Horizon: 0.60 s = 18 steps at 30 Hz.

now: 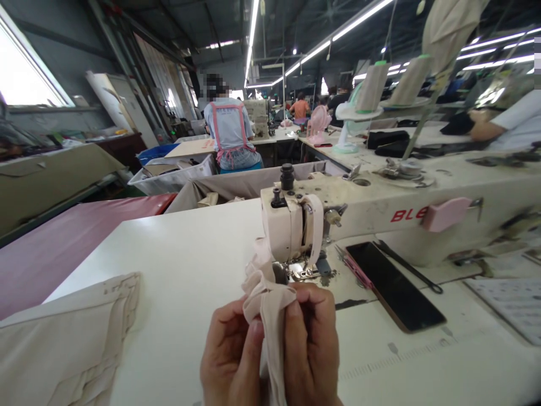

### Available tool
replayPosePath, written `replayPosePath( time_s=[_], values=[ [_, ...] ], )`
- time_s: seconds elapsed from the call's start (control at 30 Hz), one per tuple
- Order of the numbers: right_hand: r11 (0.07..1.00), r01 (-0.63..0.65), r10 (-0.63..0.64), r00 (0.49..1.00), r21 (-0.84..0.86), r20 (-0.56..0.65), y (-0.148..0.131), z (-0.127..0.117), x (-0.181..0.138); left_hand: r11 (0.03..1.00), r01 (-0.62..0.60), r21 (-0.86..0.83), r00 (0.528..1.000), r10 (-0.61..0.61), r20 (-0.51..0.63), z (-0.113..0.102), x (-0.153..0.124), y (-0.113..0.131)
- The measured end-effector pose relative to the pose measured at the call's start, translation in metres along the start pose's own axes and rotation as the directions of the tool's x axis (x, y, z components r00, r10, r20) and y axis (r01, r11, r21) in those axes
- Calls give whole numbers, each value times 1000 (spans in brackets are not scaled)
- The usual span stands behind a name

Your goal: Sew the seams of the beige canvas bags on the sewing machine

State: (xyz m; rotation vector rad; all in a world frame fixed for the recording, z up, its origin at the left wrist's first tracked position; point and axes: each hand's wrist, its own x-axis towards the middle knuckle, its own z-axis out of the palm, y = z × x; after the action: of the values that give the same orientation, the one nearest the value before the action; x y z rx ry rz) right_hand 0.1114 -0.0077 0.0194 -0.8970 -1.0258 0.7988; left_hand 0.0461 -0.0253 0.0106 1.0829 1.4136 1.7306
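Note:
Both my hands pinch a narrow strip of pale beige fabric [265, 293] just in front of the sewing machine's needle area. My left hand [230, 355] grips the strip from the left with fingers curled. My right hand [310, 347] closes on it from the right, thumb and fingers pressed together. The strip bunches up toward the presser foot [302, 273] of the cream sewing machine [380, 208]. Its lower end hangs down between my hands.
A stack of folded beige fabric [67, 338] lies at the left on the white table [181, 265]. A dark phone [395, 285] rests right of the needle. Thread cones [372, 84] stand behind. A person in a pink-strapped apron [230, 132] works further back.

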Motion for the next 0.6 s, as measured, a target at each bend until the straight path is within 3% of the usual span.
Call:
replayPosePath(
  time_s=[0.07, 0.13, 0.17, 0.23, 0.3, 0.33, 0.37, 0.4, 0.5, 0.6],
  values=[
    [998, 52, -51, 999, -34, 9, 4, -2, 2, 991, 119, -62, 993, -119, 15, 1, 1, 1],
    [971, 182, -182, 983, -155, 19, 9, -7, 7, 988, 147, -56, 989, -148, -10, -3, 7, 3],
    [937, 268, -267, 963, -224, 36, 11, -10, 10, 996, 91, 11, 994, -90, -54, -8, 12, 3],
    [845, 439, -427, 898, -305, 107, 15, -19, 18, 944, -165, 287, 979, 192, -68, -22, 24, 4],
    [778, 559, -518, 829, -288, 208, 17, -28, 23, 682, -501, 533, 839, 534, 105, -37, 35, 5],
    [764, 588, -533, 808, -267, 254, 18, -33, 24, 561, -596, 575, 761, 623, 182, -43, 39, 7],
    [756, 603, -536, 794, -256, 287, 17, -36, 25, 518, -630, 579, 732, 645, 220, -46, 40, 8],
    [757, 601, -525, 794, -257, 307, 16, -40, 25, 553, -616, 561, 753, 621, 216, -47, 39, 10],
    [825, 471, -381, 872, -313, 307, 10, -45, 25, 802, -411, 433, 910, 386, 151, -40, 28, 17],
    [875, 349, -225, 907, -335, 356, 1, -49, 29, 902, -279, 328, 959, 243, 148, -33, 15, 22]
  ],
)
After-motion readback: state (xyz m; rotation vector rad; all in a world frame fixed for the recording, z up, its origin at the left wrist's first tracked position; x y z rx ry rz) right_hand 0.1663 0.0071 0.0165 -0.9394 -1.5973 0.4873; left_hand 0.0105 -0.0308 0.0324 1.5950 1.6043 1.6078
